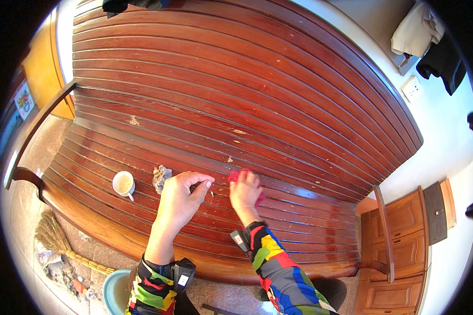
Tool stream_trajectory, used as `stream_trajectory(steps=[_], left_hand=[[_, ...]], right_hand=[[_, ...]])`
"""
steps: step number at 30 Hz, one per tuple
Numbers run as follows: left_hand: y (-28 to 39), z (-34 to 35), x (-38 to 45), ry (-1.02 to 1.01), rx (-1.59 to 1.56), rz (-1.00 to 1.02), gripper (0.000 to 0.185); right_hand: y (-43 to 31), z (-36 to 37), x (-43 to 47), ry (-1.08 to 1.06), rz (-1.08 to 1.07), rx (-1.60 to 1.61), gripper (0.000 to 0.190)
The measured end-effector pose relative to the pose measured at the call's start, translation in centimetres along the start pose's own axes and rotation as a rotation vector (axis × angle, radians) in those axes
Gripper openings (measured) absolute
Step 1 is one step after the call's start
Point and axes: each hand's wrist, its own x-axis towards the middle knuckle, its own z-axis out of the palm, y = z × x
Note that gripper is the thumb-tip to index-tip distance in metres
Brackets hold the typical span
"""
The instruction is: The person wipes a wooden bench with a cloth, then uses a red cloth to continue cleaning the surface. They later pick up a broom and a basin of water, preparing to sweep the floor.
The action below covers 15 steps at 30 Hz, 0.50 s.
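Observation:
My right hand (246, 193) presses a crumpled red cloth (233, 175) onto the seat of a slatted wooden bench (299, 220). The cloth shows at the fingertips and beside the palm. To its left, my left hand (181, 197) hovers over the slats with thumb and forefinger brought together and the other fingers curled. No object shows between those fingertips. Just beyond the left hand lies a crumpled greyish rag (161, 177). Further left stands a white cup (123, 183) with pale contents, its handle towards me. Pale worn patches (133, 120) mark the reddish-brown wood.
The bench has curved armrests at left (43, 130) and right (384, 232). Below its front edge are a straw broom (53, 232), litter (73, 279) and a light-blue basin (108, 293). A wooden cabinet (398, 252) stands right. Dark fabric (132, 4) hangs over the backrest.

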Motion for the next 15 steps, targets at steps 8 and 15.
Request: stream_trajectory(steps=[8, 15], left_hand=[[-0.8, 0.1, 0.4, -0.011, 0.016, -0.006, 0.013], [-0.6, 0.1, 0.5, 0.007, 0.028, 0.002, 0.013]], right_hand=[[-3.8, -1.5, -0.7, -0.137, -0.322, 0.232, 0.054], [4.0, -4.6, -7.7, -0.27, -0.425, 0.347, 0.054]])
